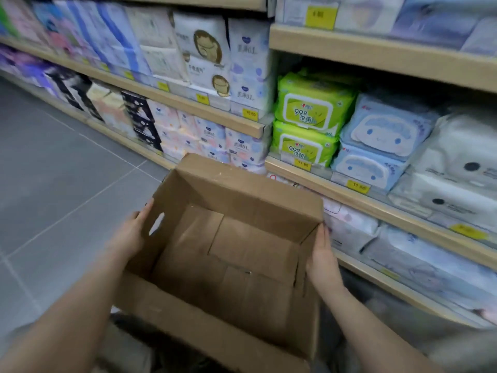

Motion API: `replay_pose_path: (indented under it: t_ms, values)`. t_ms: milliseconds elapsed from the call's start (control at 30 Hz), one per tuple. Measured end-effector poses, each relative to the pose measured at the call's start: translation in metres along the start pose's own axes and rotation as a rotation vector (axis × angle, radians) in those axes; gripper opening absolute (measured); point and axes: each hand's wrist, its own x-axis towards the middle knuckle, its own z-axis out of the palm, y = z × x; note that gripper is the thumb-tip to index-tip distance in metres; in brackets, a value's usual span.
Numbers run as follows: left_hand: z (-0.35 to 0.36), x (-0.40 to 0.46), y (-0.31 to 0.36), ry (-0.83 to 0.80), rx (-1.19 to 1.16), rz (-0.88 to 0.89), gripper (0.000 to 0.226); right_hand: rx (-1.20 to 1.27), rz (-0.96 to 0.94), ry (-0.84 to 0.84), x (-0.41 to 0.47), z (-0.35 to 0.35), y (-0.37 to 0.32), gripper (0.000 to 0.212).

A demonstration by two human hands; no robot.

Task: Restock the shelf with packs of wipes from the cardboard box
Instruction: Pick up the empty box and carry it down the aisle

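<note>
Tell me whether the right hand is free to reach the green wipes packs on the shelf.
Probably not yet: the right hand is pressed flat on the empty cardboard box; nothing blocks the green wipes packs.

Pale wood shelves (376, 205) run along a grey tiled floor (53, 170), each front edge carrying yellow price tags (302, 164). On the middle right shelf two green packs of wipes (309, 114) sit stacked one on the other, just beside two stacked light blue packs (384, 135) with a cartoon face, then white packs (457, 162) further right. The left shelves hold rows of upright white, blue and pink soft packs (247, 65), tightly side by side.
</note>
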Motion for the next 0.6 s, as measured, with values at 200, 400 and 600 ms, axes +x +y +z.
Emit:
replay_pose_path:
  t_ms: [200,400,600]
  values:
    - [-0.108,-0.064,-0.003,0.201,0.001,-0.120,0.088,0.008,-0.184,-0.014,0.043,-0.041,-0.072,0.079]
    - [-0.179,-0.115,-0.003,0.396,-0.004,-0.239,0.088,0.177,-0.372,0.000,0.069,-0.075,-0.145,0.080]
    - [-0.203,-0.134,-0.027,0.501,-0.034,-0.279,0.090,0.176,-0.432,-0.016,0.083,-0.069,-0.188,0.082]
